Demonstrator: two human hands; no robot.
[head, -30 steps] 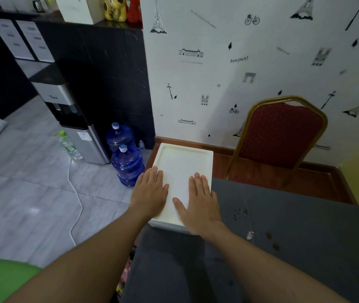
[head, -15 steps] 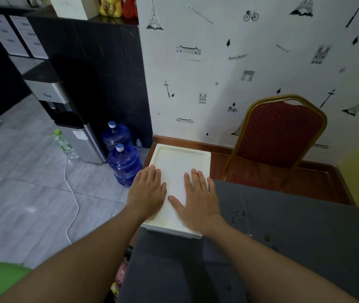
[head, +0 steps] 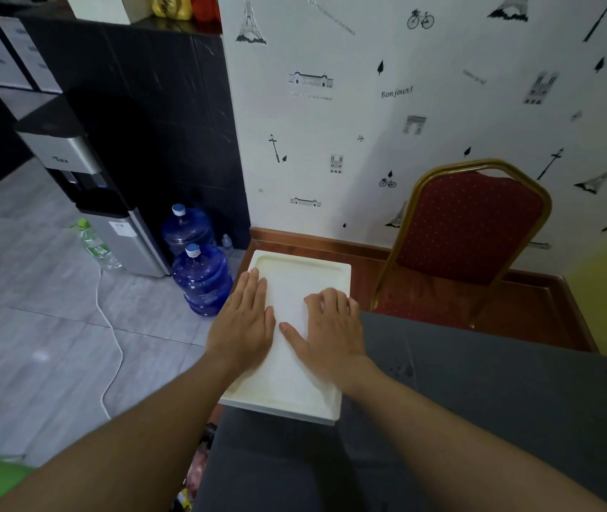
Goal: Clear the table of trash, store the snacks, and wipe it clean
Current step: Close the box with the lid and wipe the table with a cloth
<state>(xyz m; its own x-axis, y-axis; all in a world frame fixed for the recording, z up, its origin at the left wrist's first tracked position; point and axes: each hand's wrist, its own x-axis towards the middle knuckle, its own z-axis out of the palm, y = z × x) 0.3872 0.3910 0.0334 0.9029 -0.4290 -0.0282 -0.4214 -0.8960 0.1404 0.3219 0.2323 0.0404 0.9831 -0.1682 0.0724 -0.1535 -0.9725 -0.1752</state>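
A white box with a flat lid (head: 296,279) sits at the far left corner of the dark grey table (head: 479,393), part of it past the table's edge. My left hand (head: 244,323) lies flat on the lid's left side, fingers straight. My right hand (head: 329,327) rests on the right side of the lid, its fingertips bent slightly near the lid's right rim. Small dark specks (head: 403,371) mark the tabletop just right of my right wrist.
A red chair with a gold frame (head: 468,230) stands behind the table by the papered wall. Left on the tiled floor are two blue water jugs (head: 202,279), a water dispenser (head: 110,223), a small bottle (head: 95,245) and a white cable (head: 112,334).
Both hands have stayed on the lid. The right fingers have bent a little and shifted toward the lid's right rim. The camera has tilted down slightly.
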